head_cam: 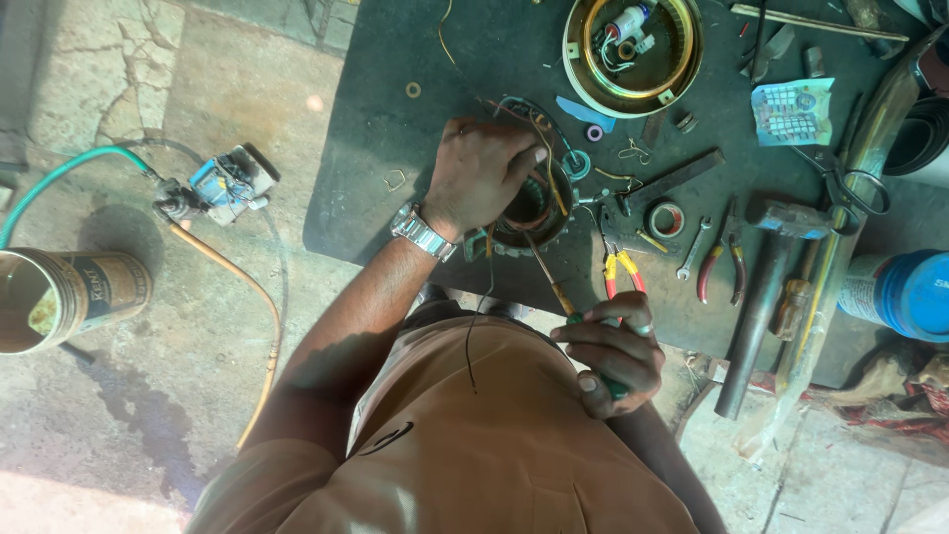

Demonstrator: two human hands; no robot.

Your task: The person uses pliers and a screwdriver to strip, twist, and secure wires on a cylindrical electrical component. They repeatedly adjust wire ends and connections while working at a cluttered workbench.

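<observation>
Much of the round motor coil (539, 213) on the dark mat (376, 148) is hidden under the left hand (479, 176), which is curled over its top. One screwdriver (554, 287) is gripped in the closed right hand (615, 356); its handle is mostly covered. Two pliers (720, 262) and one hammer (766, 297) are seen nearby.

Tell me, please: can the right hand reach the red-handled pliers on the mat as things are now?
Probably yes. The red-handled pliers lie just above the right hand with nothing between them, but that hand is holding a screwdriver, so it is not free.
</observation>
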